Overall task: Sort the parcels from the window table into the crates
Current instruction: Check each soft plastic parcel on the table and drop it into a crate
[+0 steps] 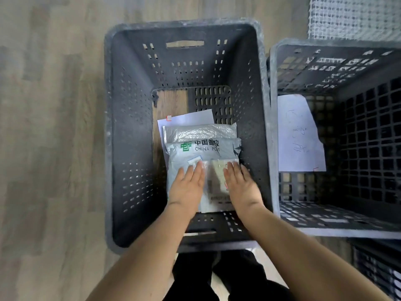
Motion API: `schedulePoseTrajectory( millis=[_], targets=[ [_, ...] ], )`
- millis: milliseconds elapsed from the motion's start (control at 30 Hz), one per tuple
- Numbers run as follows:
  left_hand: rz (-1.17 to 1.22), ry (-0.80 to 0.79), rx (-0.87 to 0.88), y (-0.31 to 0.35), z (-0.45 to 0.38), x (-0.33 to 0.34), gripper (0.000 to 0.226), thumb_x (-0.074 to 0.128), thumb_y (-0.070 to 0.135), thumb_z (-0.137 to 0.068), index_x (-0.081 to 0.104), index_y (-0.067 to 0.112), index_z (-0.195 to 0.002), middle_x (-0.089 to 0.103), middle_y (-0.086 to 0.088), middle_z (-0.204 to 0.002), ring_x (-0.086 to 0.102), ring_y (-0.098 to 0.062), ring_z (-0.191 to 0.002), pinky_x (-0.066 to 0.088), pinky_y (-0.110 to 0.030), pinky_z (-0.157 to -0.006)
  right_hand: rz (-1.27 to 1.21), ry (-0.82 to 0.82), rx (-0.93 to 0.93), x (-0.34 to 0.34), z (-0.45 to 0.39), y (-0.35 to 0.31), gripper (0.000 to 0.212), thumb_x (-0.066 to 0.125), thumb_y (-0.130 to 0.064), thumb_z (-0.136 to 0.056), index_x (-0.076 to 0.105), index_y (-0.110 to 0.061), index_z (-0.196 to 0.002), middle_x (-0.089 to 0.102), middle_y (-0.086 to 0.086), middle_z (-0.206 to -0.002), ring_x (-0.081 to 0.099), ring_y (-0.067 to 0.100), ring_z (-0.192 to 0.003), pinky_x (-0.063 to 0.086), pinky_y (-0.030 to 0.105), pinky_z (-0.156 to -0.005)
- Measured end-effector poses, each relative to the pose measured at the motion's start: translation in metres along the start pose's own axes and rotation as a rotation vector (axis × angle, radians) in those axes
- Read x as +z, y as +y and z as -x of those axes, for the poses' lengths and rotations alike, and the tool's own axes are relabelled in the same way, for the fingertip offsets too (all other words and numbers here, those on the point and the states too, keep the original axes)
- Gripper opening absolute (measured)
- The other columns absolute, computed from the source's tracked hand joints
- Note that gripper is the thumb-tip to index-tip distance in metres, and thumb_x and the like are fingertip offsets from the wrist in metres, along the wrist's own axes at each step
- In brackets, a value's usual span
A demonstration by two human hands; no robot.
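the person stands over a large dark crate [184,31] on the wood floor [50,127], both arms reaching down into it. inside, under and just beyond the hands, lies a small stack: a grey china post parcel [204,148] on top nearest the hands, a silvery parcel [199,132] poking out beyond it, and a white sheet [186,118] beneath them at the far side. the left hand [187,185] and the right hand [240,183] both lie flat on the near end of the grey parcel, fingers straight and close together, pressing it down and gripping nothing; between them a paler label or pouch on the parcel shows, too blurred to read.

judging from this, at least two parcels are already sorted into this crate, and the one under the hands looks just laid and is being settled. the window desk is out of view, so how many parcels remain cannot be told.

to the right of the right hand, touching or just beside the first crate, stands a second crate [282,127] with a lattice bottom and a handwritten paper sign [299,135] on its inner wall; no parcel shows in it. a third dark crate [377,268] sits near the right forearm at the frame edge. a white mesh [355,16] lies far beyond the right hand. nothing blocks the hands; the deep crate walls only oblige them to lift straight up to get out.
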State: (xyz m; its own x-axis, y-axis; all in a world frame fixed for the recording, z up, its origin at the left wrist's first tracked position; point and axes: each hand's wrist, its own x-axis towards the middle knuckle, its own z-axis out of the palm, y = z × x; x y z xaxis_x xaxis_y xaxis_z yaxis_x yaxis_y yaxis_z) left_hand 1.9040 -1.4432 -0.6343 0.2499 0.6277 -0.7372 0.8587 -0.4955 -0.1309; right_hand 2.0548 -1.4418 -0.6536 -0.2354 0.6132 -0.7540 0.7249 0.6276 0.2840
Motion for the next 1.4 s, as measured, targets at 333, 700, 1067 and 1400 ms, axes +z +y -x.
schedulePoseTrajectory(
  millis=[333, 700, 1067, 1400],
  targets=[
    [-0.093, 0.181, -0.098, -0.056, 0.199, -0.206, 0.071, 0.041, 0.019, -0.098, -0.003, 0.004, -0.151, -0.011, -0.017, -0.159, -0.002, -0.031, -0.147, 0.001, -0.048, -0.117, -0.054, 0.124, 0.095, -0.173, 0.201, 0.119, 0.069, 0.034, -0.025, -0.102, -0.009, 0.003, -0.149, -0.001, 0.021, -0.159, -0.002, 0.034, -0.147, -0.002, 0.042, -0.118],
    [-0.139, 0.499, -0.204, -0.042, 0.382, -0.417, 0.066, 0.039, 0.021, -0.100, 0.000, 0.007, -0.152, -0.011, -0.017, -0.159, -0.005, -0.031, -0.147, -0.004, -0.051, -0.117, -0.170, 0.360, 0.375, -0.296, 0.423, 0.236, 0.067, 0.035, -0.018, -0.101, -0.005, 0.003, -0.150, 0.005, 0.021, -0.158, 0.002, 0.034, -0.147, -0.001, 0.045, -0.118],
    [-0.167, 0.822, -0.055, 0.055, 0.518, -0.489, 0.075, 0.049, 0.026, -0.097, 0.001, 0.011, -0.153, -0.006, -0.014, -0.160, -0.004, -0.029, -0.147, -0.001, -0.049, -0.118, -0.359, 0.461, 0.842, -0.242, 0.642, 0.230, 0.063, 0.033, -0.020, -0.103, -0.002, 0.000, -0.151, 0.012, 0.019, -0.157, 0.007, 0.035, -0.146, 0.004, 0.047, -0.119],
    [-0.355, 0.895, 0.344, 0.218, 0.596, -0.456, 0.072, 0.041, 0.030, -0.101, -0.005, 0.010, -0.152, -0.010, -0.014, -0.159, -0.007, -0.032, -0.147, 0.000, -0.051, -0.118, -0.440, 0.360, 1.170, -0.120, 0.808, 0.161, 0.070, 0.038, -0.025, -0.102, -0.006, 0.000, -0.150, 0.007, 0.018, -0.159, 0.003, 0.034, -0.147, 0.003, 0.049, -0.119]
  ],
)
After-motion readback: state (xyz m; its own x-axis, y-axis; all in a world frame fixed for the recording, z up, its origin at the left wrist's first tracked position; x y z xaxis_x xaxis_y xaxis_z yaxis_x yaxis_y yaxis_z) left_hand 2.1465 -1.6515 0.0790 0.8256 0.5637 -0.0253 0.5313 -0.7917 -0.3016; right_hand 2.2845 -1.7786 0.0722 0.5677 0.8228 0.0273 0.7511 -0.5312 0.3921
